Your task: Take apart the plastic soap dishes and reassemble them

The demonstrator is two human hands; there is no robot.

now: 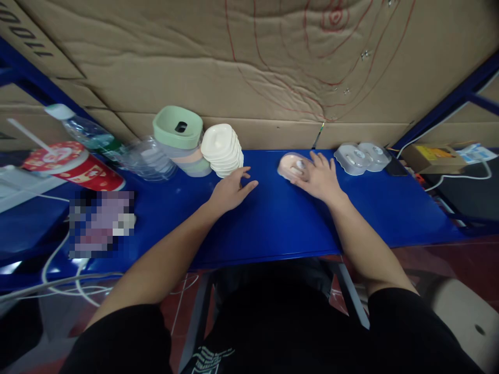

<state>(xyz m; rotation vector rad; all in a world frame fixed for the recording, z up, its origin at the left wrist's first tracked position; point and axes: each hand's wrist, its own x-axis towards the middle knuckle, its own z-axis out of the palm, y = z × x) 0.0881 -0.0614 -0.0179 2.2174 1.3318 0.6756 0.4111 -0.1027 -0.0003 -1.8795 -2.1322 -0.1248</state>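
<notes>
My right hand (pixel 320 176) is spread at the right side of a clear plastic case with a pinkish inside (pixel 290 165), its fingers touching or just over the edge. My left hand (pixel 233 191) is empty, fingers apart, close in front of a leaning stack of cream lids (pixel 221 145). Left of the lids stands a stack of bowls with a green one (pixel 177 136) on top. Beyond my right hand, two more clear cases (pixel 353 158) lie side by side.
Clear plastic containers (pixel 150 158), a bottle (pixel 91 136) and a red cup with a straw (pixel 83 169) are at the left. White cables hang at the front left. A cardboard box (pixel 432 158) sits far right on the blue table (pixel 268 228).
</notes>
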